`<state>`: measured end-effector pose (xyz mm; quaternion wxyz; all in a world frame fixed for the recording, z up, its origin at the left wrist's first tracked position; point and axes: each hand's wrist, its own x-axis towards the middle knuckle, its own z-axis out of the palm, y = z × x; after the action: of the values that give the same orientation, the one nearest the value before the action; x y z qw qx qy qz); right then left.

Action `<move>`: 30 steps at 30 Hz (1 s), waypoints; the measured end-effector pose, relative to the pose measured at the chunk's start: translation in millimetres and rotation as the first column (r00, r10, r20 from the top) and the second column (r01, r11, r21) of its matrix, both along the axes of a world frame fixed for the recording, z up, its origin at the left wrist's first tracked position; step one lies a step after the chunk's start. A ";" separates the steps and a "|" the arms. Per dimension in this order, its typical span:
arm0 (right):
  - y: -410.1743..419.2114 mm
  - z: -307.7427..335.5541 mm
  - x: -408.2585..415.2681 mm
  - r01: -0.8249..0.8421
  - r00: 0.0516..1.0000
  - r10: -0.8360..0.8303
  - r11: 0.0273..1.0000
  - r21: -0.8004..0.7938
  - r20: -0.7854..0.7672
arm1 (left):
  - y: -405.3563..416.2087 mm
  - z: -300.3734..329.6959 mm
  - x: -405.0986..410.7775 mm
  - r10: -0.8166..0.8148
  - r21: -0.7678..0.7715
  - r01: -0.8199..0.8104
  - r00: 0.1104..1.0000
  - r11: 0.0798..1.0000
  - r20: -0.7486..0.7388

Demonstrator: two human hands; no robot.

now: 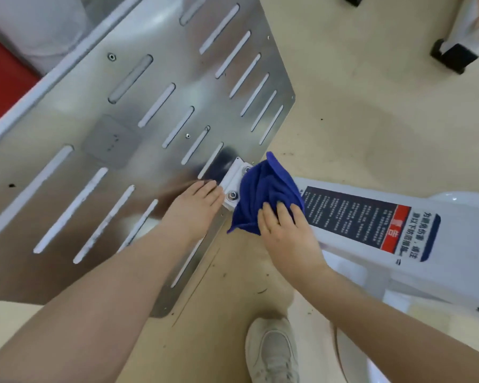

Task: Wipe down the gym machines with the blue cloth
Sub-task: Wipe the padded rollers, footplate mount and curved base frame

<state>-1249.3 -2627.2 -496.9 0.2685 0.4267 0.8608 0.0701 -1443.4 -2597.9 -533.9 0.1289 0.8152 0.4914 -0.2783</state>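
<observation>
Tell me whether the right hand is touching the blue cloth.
Touching. The head view shows the right hand lying on the blue cloth, fingers pressing it against the white machine arm.

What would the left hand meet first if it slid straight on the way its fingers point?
The left hand lies flat on the metal plate, fingers pointing up and right. Just ahead stands the white bolted bracket, probably the first thing touched, before the blue cloth.
</observation>
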 end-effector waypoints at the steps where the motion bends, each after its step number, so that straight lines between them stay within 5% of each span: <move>1: 1.5 -8.6 -1.0 -0.113 0.993 0.113 0.994 0.007 0.039 | -0.2 -0.9 -4.0 -0.035 -0.005 0.035 0.999 0.999 -0.018; 4: 8.5 -31.2 -13.8 -0.396 0.901 0.403 0.915 -0.076 0.157 | -3.1 -3.6 -7.9 -0.090 -0.015 0.090 0.996 0.996 -0.025; 11: -7.1 -39.3 25.1 -0.622 0.759 0.561 0.775 0.113 0.329 | -10.7 -10.9 -0.9 -0.094 0.050 0.094 0.996 0.994 -0.005; 16: -25.1 -36.6 69.3 -0.471 0.878 0.382 0.800 0.373 0.290 | -17.5 -12.2 11.1 0.131 -0.020 -0.129 0.987 0.991 0.092; 23: -14.9 -62.2 34.4 -0.490 0.857 0.315 0.741 0.458 0.407 | -25.5 -21.2 17.7 0.162 0.064 -0.169 0.982 0.984 0.095; 30: -75.5 57.0 136.3 -0.109 0.992 0.018 0.615 0.781 0.124 | -43.1 3.2 14.3 0.116 0.040 -0.128 0.968 0.991 0.222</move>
<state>-1113.0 -2702.7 -439.9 0.0962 0.4661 0.7428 0.4709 -1429.1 -2641.0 -530.8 0.1771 0.8122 0.5308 -0.1649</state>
